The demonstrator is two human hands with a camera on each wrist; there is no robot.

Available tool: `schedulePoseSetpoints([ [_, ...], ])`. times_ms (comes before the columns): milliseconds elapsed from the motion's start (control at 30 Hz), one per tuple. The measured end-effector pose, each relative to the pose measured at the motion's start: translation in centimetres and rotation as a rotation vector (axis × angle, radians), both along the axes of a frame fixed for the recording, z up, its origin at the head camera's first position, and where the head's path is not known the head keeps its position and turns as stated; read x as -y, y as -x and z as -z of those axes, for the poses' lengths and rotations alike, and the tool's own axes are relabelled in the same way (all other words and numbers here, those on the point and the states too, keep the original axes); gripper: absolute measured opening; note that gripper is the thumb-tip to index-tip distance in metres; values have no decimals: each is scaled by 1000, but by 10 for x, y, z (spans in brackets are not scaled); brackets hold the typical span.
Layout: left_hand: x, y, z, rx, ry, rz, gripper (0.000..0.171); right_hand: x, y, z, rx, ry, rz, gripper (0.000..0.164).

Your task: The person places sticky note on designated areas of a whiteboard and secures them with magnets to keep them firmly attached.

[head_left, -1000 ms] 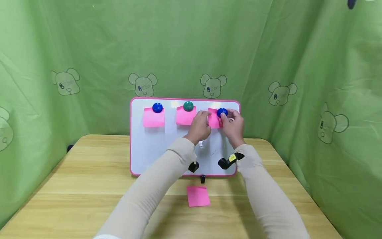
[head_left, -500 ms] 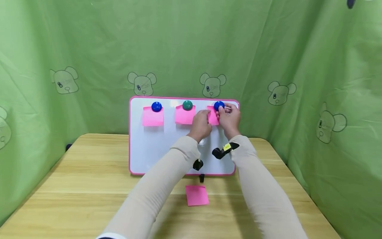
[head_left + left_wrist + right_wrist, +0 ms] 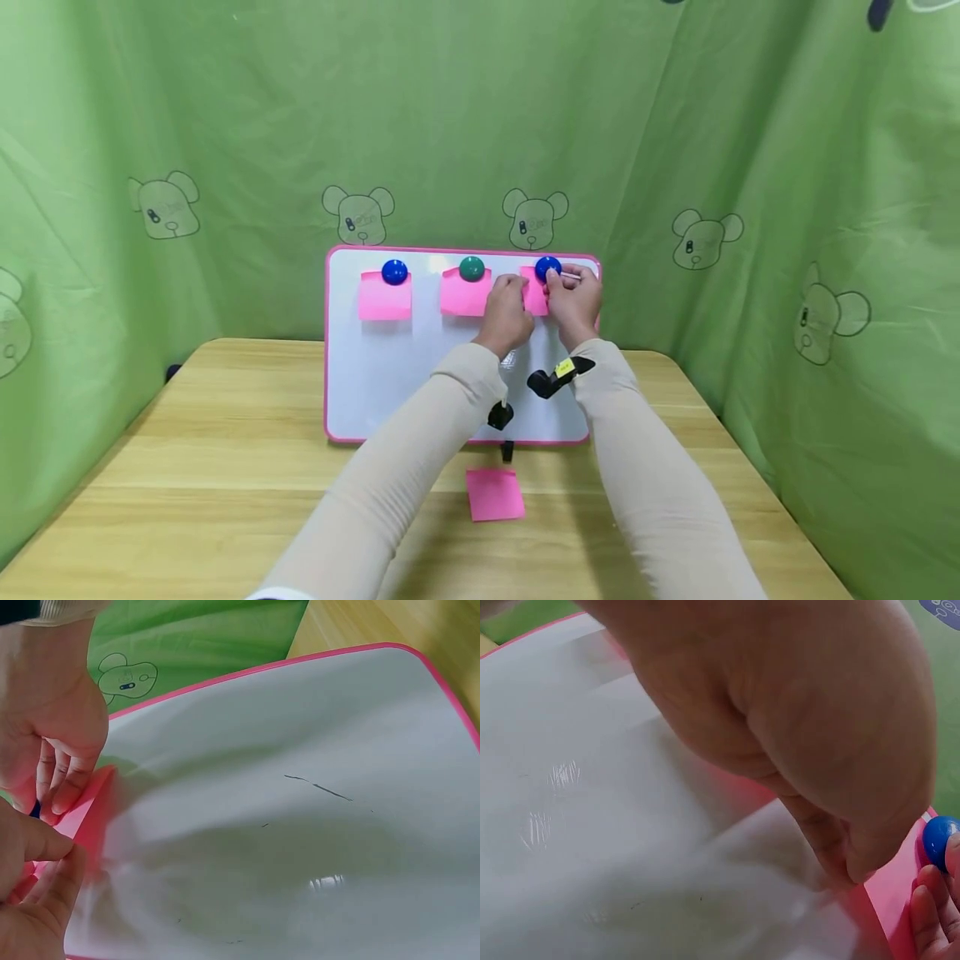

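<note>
My left hand [image 3: 507,312] pinches the left edge of a pink sticky note [image 3: 533,293] at the upper right of a whiteboard [image 3: 420,375]. In the left wrist view, the thumb and a finger close on that note [image 3: 96,817], which stands out from the board. My right hand [image 3: 576,298] holds a round blue magnet [image 3: 547,268] at the note's top. Its thumb lies on the magnet's face, and the note's right part is hidden behind this hand. At the right edge of the right wrist view, fingers hold the magnet [image 3: 939,840].
Two more pink notes hang on the board, the left [image 3: 386,302] under a blue magnet [image 3: 394,272], the middle [image 3: 465,298] under a green magnet [image 3: 472,267]. Another pink note [image 3: 495,495] lies on the wooden table [image 3: 210,467]. A green curtain [image 3: 435,108] surrounds the table.
My right hand has moved up and slightly left with the blue magnet, to the board's upper edge. My left hand has stayed at the note's edge.
</note>
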State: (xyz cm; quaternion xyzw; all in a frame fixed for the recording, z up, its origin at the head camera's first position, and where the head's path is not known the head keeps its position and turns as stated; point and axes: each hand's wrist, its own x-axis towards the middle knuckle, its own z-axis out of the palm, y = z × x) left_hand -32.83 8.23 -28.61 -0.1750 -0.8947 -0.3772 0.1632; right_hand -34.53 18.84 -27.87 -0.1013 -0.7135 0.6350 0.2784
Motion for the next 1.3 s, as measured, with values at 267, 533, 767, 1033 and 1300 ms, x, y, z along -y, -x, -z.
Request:
schedulePoseSetpoints([
  [267, 0, 1, -1, 3, 41, 5, 55, 1, 3, 1, 41, -57, 58, 29],
  [533, -1, 0, -1, 20, 22, 0, 59, 4, 0, 0, 70, -115, 113, 26],
  [767, -3, -1, 0, 36, -1, 11, 67, 3, -2, -1, 124, -123, 123, 27],
  [1033, -2, -3, 0, 40, -17, 14, 65, 1, 0, 1, 135, -139, 127, 27],
  [1300, 0, -2, 1, 42, -27, 13, 65, 2, 0, 5, 131, -152, 152, 29],
])
